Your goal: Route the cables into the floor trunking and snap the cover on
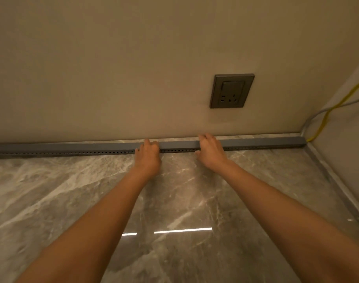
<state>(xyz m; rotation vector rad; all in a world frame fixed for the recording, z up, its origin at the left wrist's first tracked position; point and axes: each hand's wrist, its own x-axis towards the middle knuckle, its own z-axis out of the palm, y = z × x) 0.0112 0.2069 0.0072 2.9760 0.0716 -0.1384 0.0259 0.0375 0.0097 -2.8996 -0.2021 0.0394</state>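
A long grey trunking (72, 149) with a row of small holes along its front runs across the floor at the foot of the wall. Its cover (178, 144) lies along the top. My left hand (148, 158) grips the trunking near the middle, fingers curled over the cover. My right hand (210, 153) clasps it a little to the right, fingers over the far edge. A yellow cable (325, 117) and a grey cable (315, 116) come down the right wall and enter the trunking's right end at the corner. Inside the trunking nothing is visible.
A dark wall socket (231, 90) sits on the beige wall above my right hand. The floor is glossy grey marble tile (72, 190). A side wall (345, 127) closes the right, with a light skirting strip (337, 180) along its base.
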